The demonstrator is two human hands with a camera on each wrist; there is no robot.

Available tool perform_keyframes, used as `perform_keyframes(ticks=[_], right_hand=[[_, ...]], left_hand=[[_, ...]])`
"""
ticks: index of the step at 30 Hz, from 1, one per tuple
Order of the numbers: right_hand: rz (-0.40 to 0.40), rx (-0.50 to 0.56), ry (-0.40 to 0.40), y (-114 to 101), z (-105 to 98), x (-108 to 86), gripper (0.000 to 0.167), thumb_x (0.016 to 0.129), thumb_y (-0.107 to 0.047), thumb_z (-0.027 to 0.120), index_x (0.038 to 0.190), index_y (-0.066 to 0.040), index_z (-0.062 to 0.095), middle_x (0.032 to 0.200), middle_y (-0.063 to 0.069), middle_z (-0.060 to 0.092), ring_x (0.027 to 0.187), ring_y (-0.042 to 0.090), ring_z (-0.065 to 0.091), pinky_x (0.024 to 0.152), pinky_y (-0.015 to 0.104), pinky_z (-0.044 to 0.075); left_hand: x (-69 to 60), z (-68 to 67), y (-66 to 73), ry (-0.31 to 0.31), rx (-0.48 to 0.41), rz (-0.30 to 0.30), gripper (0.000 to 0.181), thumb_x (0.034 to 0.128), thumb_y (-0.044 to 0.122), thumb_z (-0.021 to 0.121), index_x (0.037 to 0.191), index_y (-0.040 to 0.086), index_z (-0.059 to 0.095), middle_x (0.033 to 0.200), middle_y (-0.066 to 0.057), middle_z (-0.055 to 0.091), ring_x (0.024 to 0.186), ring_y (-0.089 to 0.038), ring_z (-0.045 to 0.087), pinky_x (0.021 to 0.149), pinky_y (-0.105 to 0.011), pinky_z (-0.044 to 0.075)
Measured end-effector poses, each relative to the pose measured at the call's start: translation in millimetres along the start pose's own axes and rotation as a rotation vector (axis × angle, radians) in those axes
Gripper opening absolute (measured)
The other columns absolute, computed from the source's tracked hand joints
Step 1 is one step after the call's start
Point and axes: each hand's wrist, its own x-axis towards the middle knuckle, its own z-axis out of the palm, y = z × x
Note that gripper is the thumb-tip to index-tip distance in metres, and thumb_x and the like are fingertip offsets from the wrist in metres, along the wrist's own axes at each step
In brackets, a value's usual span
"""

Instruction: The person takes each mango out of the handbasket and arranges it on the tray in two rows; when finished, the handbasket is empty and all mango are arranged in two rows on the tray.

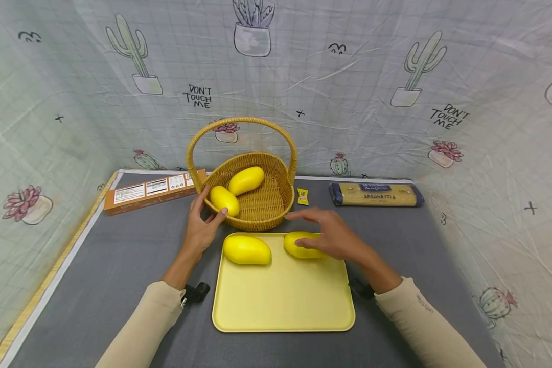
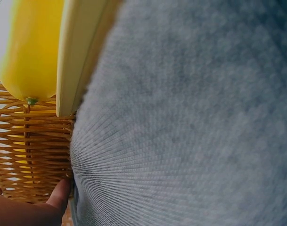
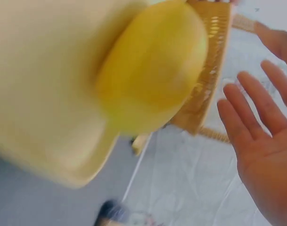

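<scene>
A wicker basket (image 1: pixel 264 222) with a tall handle holds two yellow mangoes, one at the back (image 1: pixel 247 180) and one at the left (image 1: pixel 224 200). My left hand (image 1: pixel 200 228) holds the basket's left front side, thumb near the left mango; the left wrist view shows the thumb (image 2: pixel 60 194) against the woven wall. On a pale yellow tray (image 1: pixel 282 301) lie two more mangoes, left (image 1: pixel 247 250) and right (image 1: pixel 296 244). Over the right one hovers my right hand (image 1: pixel 333 235), partly hiding it. The right wrist view shows that palm with fingers extended, apart from the mango (image 3: pixel 155 66).
Behind the basket's left side lies a brown box (image 1: pixel 154 191). A small yellow packet (image 1: pixel 302 197) sits right of the basket, and a spaghetti pack (image 1: pixel 376 194) farther right. A cactus-print cloth (image 1: pixel 303 82) hangs behind the grey table (image 1: pixel 395 245).
</scene>
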Motion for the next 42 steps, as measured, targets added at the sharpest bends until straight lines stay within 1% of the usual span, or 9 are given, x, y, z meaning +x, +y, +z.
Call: perform_keyframes(ticks=[6, 11, 15, 19, 24, 27, 30, 36, 42], right_hand=[[-0.007, 0.012, 0.092, -21, 12, 26.9, 0.064, 0.088, -0.032, 0.089, 0.147, -0.023, 0.065, 0.148, -0.003, 0.065, 0.138, 0.025, 0.062, 0.116, 0.047, 0.053], [0.010, 0.057, 0.131, -38, 25, 50.8, 0.065, 0.089, -0.034, 0.088, 0.148, -0.021, 0.064, 0.148, 0.000, 0.066, 0.136, 0.026, 0.063, 0.114, 0.051, 0.053], [0.031, 0.122, 0.144, -46, 35, 70.3, 0.064, 0.092, -0.032, 0.086, 0.149, -0.021, 0.062, 0.149, 0.000, 0.065, 0.138, 0.025, 0.060, 0.119, 0.047, 0.050], [0.053, 0.151, 0.141, -49, 44, 88.7, 0.063, 0.093, -0.031, 0.085, 0.150, -0.021, 0.062, 0.149, -0.001, 0.064, 0.139, 0.025, 0.060, 0.119, 0.044, 0.050], [0.076, 0.154, 0.154, -48, 56, 106.7, 0.061, 0.095, -0.032, 0.083, 0.152, -0.022, 0.061, 0.150, 0.002, 0.064, 0.138, 0.026, 0.061, 0.117, 0.045, 0.052], [0.079, 0.163, 0.159, -46, 62, 116.7, 0.061, 0.096, -0.029, 0.082, 0.153, -0.021, 0.059, 0.150, 0.006, 0.064, 0.138, 0.031, 0.061, 0.117, 0.049, 0.052], [0.106, 0.162, 0.152, -46, 67, 125.6, 0.062, 0.097, -0.029, 0.081, 0.153, -0.021, 0.058, 0.149, 0.009, 0.064, 0.138, 0.036, 0.060, 0.115, 0.052, 0.053], [0.179, 0.159, 0.138, -47, 74, 138.9, 0.059, 0.098, -0.033, 0.079, 0.153, -0.022, 0.059, 0.151, 0.012, 0.062, 0.141, 0.036, 0.059, 0.112, 0.051, 0.055], [0.216, 0.177, 0.138, -43, 81, 148.6, 0.055, 0.100, -0.031, 0.077, 0.151, -0.020, 0.060, 0.150, 0.013, 0.063, 0.138, 0.035, 0.061, 0.111, 0.051, 0.055]], left_hand=[[-0.3, -0.2, 0.9, -0.001, 0.005, 0.011, 0.083, 0.1032, 0.026, 0.073, 0.171, 0.026, 0.026, 0.175, -0.012, 0.018, 0.165, -0.032, 0.019, 0.127, -0.064, 0.033], [-0.7, -0.5, 0.6, 0.000, 0.009, 0.015, 0.083, 0.1037, 0.024, 0.072, 0.172, 0.024, 0.024, 0.175, -0.014, 0.016, 0.165, -0.035, 0.018, 0.127, -0.065, 0.032], [0.3, -0.1, 0.4, 0.003, 0.015, 0.004, 0.083, 0.1032, 0.026, 0.072, 0.172, 0.025, 0.025, 0.175, -0.012, 0.017, 0.165, -0.032, 0.018, 0.128, -0.063, 0.033], [0.9, 0.1, 1.7, 0.005, 0.015, 0.001, 0.084, 0.1028, 0.027, 0.073, 0.172, 0.026, 0.025, 0.175, -0.012, 0.018, 0.165, -0.031, 0.020, 0.128, -0.061, 0.034], [-0.3, 1.2, 1.5, 0.007, 0.015, 0.015, 0.084, 0.1030, 0.025, 0.073, 0.172, 0.023, 0.025, 0.174, -0.015, 0.019, 0.164, -0.034, 0.021, 0.127, -0.063, 0.035], [-0.9, 1.2, 2.5, 0.009, 0.015, 0.019, 0.084, 0.1031, 0.024, 0.073, 0.172, 0.023, 0.024, 0.174, -0.015, 0.019, 0.164, -0.034, 0.021, 0.127, -0.063, 0.034], [-1.0, 0.3, 3.0, 0.013, 0.017, 0.020, 0.084, 0.1031, 0.024, 0.072, 0.172, 0.024, 0.024, 0.173, -0.015, 0.019, 0.164, -0.033, 0.021, 0.127, -0.062, 0.034], [0.7, -0.4, 3.3, 0.012, 0.033, 0.019, 0.085, 0.1028, 0.027, 0.073, 0.172, 0.024, 0.024, 0.173, -0.014, 0.019, 0.165, -0.032, 0.020, 0.127, -0.061, 0.035], [-0.5, 0.6, 1.9, 0.013, 0.033, 0.003, 0.085, 0.1026, 0.027, 0.073, 0.172, 0.024, 0.024, 0.174, -0.011, 0.019, 0.165, -0.031, 0.021, 0.127, -0.060, 0.037]])
